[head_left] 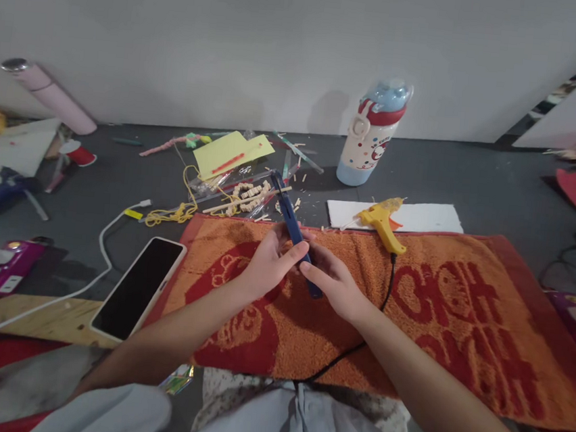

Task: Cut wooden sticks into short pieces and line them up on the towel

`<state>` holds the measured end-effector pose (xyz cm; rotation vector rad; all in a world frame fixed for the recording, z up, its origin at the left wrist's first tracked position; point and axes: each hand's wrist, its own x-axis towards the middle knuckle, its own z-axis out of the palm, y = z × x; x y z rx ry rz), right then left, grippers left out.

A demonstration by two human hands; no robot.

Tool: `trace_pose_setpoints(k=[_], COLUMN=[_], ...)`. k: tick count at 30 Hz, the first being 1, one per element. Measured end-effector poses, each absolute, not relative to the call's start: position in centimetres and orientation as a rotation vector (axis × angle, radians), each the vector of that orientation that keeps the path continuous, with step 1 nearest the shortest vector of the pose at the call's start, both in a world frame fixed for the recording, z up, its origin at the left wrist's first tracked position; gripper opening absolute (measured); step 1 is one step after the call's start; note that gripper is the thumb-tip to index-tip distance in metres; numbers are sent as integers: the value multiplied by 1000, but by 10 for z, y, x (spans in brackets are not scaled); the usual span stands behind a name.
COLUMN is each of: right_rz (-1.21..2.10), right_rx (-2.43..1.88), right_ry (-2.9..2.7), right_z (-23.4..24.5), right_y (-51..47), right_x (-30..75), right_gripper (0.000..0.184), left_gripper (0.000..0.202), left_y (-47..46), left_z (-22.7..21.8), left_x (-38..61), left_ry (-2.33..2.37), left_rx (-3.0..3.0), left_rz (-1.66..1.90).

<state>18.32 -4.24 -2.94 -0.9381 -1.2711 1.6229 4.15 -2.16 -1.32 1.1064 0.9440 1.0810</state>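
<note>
Over an orange towel (357,345), the left hand (267,265) and right hand (336,287) grip a dark blue tool (293,229); red lettering (434,288) right of them is illegible.

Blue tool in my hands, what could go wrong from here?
1. The left hand and right hand grip the blue tool close together; a slip might catch a finger.
2. The black cord of the glue gun runs under the right forearm, so a pull could drag it across the orange towel.
</note>
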Motion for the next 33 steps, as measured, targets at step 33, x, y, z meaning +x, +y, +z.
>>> trace_pose_setpoints(k=[33], right_rz=[1247], right_rx=[-1167], right_ry=[-1896], right_z=[-20], right_y=[-42], right_x=[207], right_gripper=[58], left_gripper=[23], left_y=[25], left_z=[8], left_x=[-22], left_ry=[1316], left_rx=[2351], left_rz=[1038])
